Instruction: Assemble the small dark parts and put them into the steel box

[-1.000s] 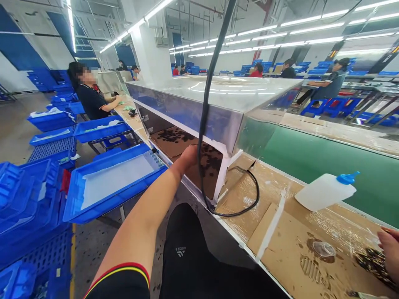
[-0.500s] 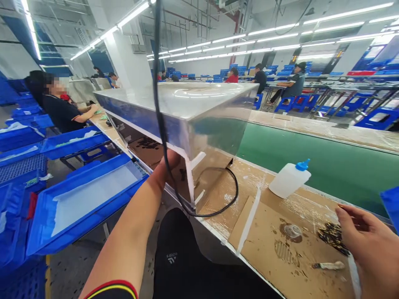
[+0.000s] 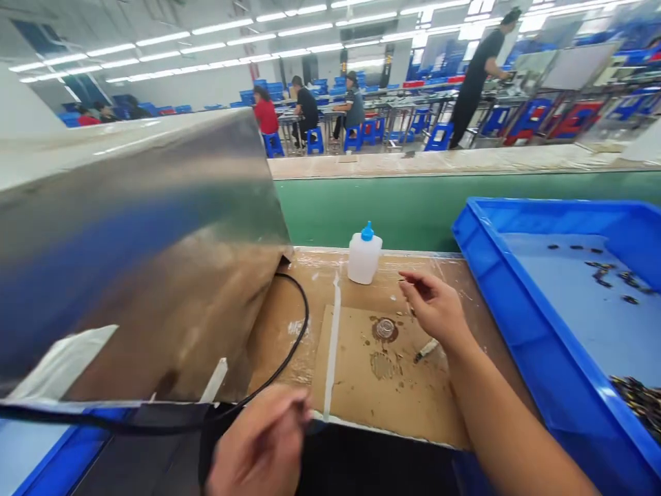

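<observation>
The blurred left hand (image 3: 258, 441) pinches a small dark piece (image 3: 300, 408) between its fingertips, just left of the cardboard sheet (image 3: 361, 396). Above that sheet, the right hand's (image 3: 436, 310) fingertips nearly meet; whether they grip anything is unclear.

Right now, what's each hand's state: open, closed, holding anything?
Left hand: fingers curled in, blurred; cannot tell whether it holds anything.
Right hand: thumb and fingertips close together near the white bottle; anything between them is too small to tell.
</observation>
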{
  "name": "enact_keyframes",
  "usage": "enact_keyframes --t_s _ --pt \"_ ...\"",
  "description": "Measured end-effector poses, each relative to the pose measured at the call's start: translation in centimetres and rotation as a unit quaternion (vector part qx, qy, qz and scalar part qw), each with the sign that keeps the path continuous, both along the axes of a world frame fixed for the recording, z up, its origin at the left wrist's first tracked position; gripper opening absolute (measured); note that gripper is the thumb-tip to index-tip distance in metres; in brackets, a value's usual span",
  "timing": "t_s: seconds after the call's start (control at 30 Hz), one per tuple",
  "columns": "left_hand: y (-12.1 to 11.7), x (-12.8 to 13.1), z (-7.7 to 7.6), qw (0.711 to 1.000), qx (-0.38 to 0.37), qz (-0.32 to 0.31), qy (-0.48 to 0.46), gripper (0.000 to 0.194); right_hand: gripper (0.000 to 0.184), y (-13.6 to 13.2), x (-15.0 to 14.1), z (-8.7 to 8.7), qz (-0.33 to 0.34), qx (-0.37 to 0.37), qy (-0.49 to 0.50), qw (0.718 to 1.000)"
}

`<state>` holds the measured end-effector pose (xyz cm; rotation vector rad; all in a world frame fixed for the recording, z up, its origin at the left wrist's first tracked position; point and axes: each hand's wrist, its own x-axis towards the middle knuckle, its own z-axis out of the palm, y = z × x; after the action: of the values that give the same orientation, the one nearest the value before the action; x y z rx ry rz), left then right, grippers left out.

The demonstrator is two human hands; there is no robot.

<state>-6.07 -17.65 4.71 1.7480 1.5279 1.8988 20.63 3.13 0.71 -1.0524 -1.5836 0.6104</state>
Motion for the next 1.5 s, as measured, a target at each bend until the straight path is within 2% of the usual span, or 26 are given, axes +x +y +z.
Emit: enact_keyframes --t_s 0.03,0.1,0.2,0.27,0.37,0.57,0.73,0.93,1.07,1.2,1.27,1.4,1.5 --pt "1.6 1.6 -0.9 0.999 -0.004 -0.012 -0.035 0.023 0.038 -0.3 -0.5 0.1 0.034 -0.031 0.043 0.998" --pt "5.8 4.0 -1.9 0.976 -0.117 -0.097 -0.158 0.016 0.040 -1.0 -1.3 0.4 0.106 -0.088 0.118 0.984" --pt "12.3 5.9 -2.2 0.920 -0.222 -0.170 -0.273 0.039 0.042 -1.7 -2.1 0.9 0.184 -0.138 0.187 0.955" --pt "15.4 6.4 -2.4 0.902 -0.240 -0.201 -0.297 0.048 0.042 -1.9 -2.3 1.2 0.208 -0.149 0.213 0.943" --pt "17.8 6.4 -3.3 0.893 -0.241 -0.225 -0.306 0.048 0.040 -1.7 -2.3 1.3 0.218 -0.150 0.221 0.939" --pt "18.2 5.6 -5.1 0.908 -0.245 -0.202 -0.273 0.039 0.034 -1.7 -2.5 0.7 0.205 -0.159 0.176 0.949" --pt "18.0 5.4 -5.2 0.909 -0.257 -0.203 -0.258 0.040 0.030 -1.9 -2.8 0.1 0.216 -0.153 0.147 0.953" --pt "17.9 5.1 -5.8 0.934 -0.245 -0.182 -0.185 0.027 0.024 -2.0 -2.9 -0.3 0.217 -0.163 0.120 0.955" --pt "17.8 5.2 -5.7 0.935 -0.250 -0.176 -0.177 0.029 0.021 -2.5 -3.2 -0.1 0.208 -0.143 0.106 0.962" --pt "18.1 4.9 -5.6 0.919 -0.258 -0.188 -0.231 0.033 0.013 -3.2 -3.5 0.3 0.178 -0.069 0.011 0.982" --pt "18.4 4.6 -5.7 0.903 -0.268 -0.205 -0.267 0.035 0.010 -3.4 -3.5 0.4 0.174 -0.054 0.011 0.983" --pt "18.7 4.3 -5.2 0.848 -0.295 -0.264 -0.354 0.039 0.013 -3.2 -3.2 0.5 0.192 -0.069 0.051 0.978" --pt "18.6 4.5 -4.1 0.791 -0.330 -0.292 -0.424 0.041 0.015 -3.0 -3.0 0.9 0.208 -0.086 0.101 0.969"
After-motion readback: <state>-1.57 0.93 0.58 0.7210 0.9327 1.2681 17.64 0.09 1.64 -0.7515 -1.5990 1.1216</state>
